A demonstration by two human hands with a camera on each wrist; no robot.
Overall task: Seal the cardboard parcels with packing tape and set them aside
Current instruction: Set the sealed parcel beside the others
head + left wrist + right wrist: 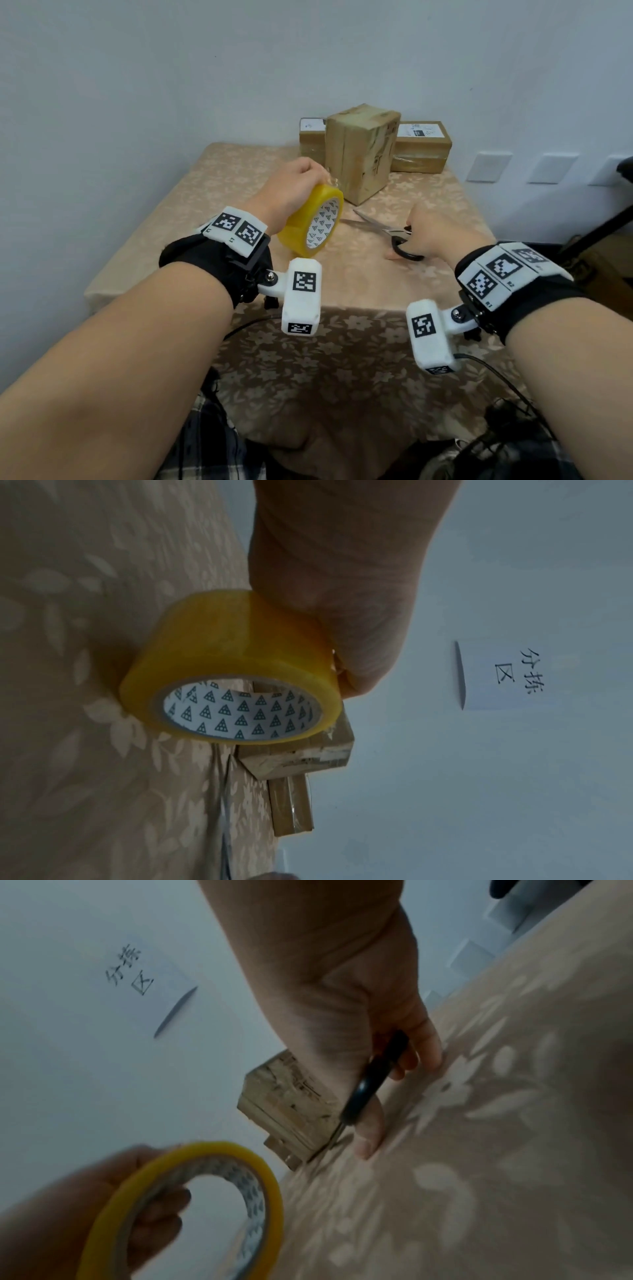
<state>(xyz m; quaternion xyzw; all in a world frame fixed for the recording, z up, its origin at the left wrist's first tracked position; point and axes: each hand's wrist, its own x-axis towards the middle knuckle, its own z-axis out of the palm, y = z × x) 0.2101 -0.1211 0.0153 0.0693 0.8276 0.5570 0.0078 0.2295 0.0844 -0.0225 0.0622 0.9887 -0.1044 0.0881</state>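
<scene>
My left hand [294, 192] holds a yellow roll of packing tape [310, 222] up off the table, gripping its rim; the roll [232, 674] has a white core printed with triangles. My right hand [435, 233] grips the black handles of the scissors [404, 246], which lie on the table with their blades apart. In the right wrist view the black handle [377, 1074] passes between thumb and fingers. A tall taped cardboard parcel [359, 154] stands upright just beyond both hands. Two flatter parcels sit behind it, one on the left [311, 137] and one on the right [421, 147].
The table wears a beige floral cloth [205, 205] and stands against a white wall. A paper sign [514, 674] hangs on that wall. Wall sockets [489, 166] and a dark object [596, 222] are off to the right. Cables hang near the front edge [496, 373].
</scene>
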